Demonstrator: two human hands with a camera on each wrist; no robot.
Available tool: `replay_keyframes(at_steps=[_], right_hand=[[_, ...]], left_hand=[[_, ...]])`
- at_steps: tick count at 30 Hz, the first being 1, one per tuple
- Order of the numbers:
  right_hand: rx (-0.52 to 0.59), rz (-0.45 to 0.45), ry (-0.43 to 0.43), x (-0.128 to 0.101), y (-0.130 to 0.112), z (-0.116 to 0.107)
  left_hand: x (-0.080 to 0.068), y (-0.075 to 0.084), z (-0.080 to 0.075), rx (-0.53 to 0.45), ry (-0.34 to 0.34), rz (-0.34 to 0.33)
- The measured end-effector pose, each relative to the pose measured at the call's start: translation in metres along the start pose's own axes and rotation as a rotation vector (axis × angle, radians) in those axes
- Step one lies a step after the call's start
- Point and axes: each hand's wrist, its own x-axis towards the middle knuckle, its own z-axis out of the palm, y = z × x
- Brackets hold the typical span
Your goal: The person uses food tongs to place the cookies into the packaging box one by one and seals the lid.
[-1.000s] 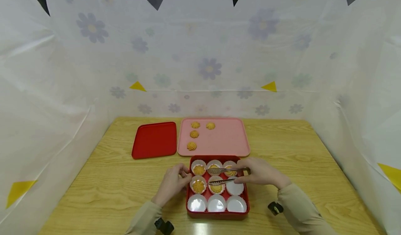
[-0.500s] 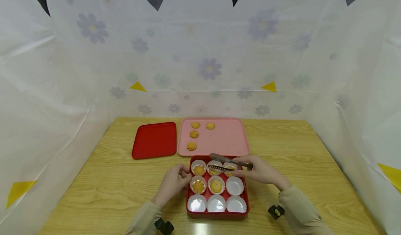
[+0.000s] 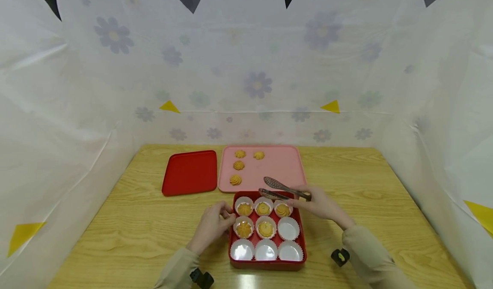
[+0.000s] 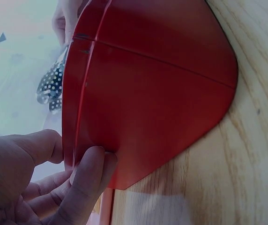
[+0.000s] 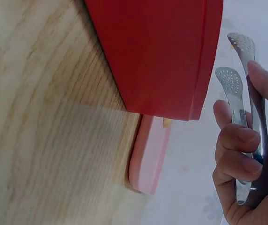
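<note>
Closest to us are two tan sleeves, with a small black gadget near each wrist. Next comes a red box on the wooden counter. It holds nine white paper cups in three rows of three.

The near row shows three shiny white bottoms. In the middle row, the left and middle cups each hold a swirly cookie, and the right cup shows its white bottom. All three far cups hold cookies.

The left hand has its grip pinched on the left edge of the box, right next to the cookies on that side. The right hand is up at the far right corner, with its grip curled around silver tongs. Their tips, full of little holes, are spread apart. They point left and look to be over the far edge of the box. The far right cookie is just beside this grip.

Behind the box is a pink tray with four more cookies toward its left side, past the tongs. A flat red tray lies to its left. At the back hangs a pale flowery curtain.
</note>
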Motion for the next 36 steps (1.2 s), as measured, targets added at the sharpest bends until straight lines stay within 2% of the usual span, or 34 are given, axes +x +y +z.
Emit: replay_keyframes(at_steps=[10, 19, 24, 30, 32, 36], right_hand=[[-0.099, 0.089, 0.049, 0.022, 0.0, -0.012], [-0.183, 0.159, 0.037, 0.059, 0.002, -0.027], [-0.231, 0.208, 0.03, 0.08, 0.004, -0.033], [-0.234, 0.241, 0.016, 0.099, 0.011, -0.036], [-0.213, 0.223, -0.005, 0.106, 0.013, -0.036], [-0.17, 0.257, -0.03, 0.118, 0.013, -0.035]], left_hand=[[0.0, 0.0, -0.001, -0.018, -0.02, -0.011], [0.002, -0.001, -0.001, 0.013, 0.015, 0.027], [0.001, 0.0, -0.001, 0.01, 0.012, 0.025], [0.002, -0.001, -0.001, 0.0, -0.003, 0.003], [0.002, -0.001, -0.001, -0.007, -0.009, -0.003], [0.003, -0.003, -0.001, -0.025, -0.019, -0.015]])
